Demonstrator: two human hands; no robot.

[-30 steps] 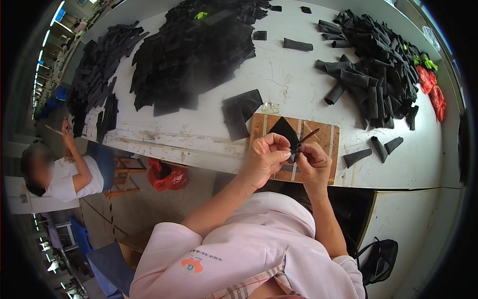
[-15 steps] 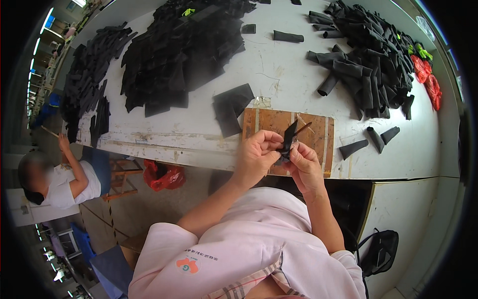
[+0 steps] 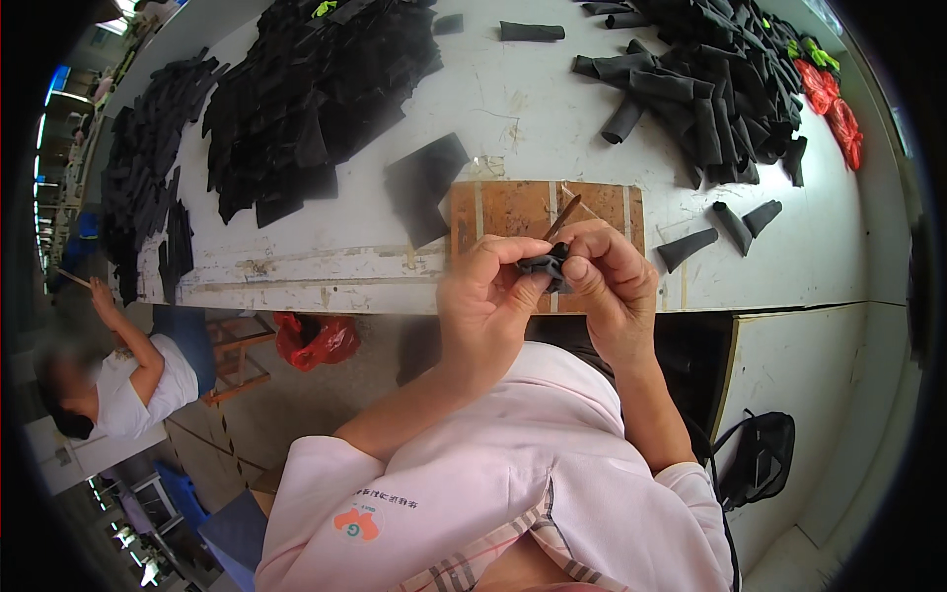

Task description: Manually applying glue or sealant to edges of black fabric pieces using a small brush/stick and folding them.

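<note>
Illumination is bright, even and diffuse across the white table (image 3: pixel 493 109), with no hard glare. Soft shadows fall beneath the table edge onto the floor. Fisheye distortion bends the table edges strongly toward the rim, and a black vignette surrounds the circular field. Centre detail is sharp. The seated person (image 3: pixel 118 385) at lower left has a blurred face.

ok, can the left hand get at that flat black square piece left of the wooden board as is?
Probably yes, once freed. The flat black piece lies uncovered on the table, nothing between, but the left hand and right hand both pinch a small black piece.
</note>
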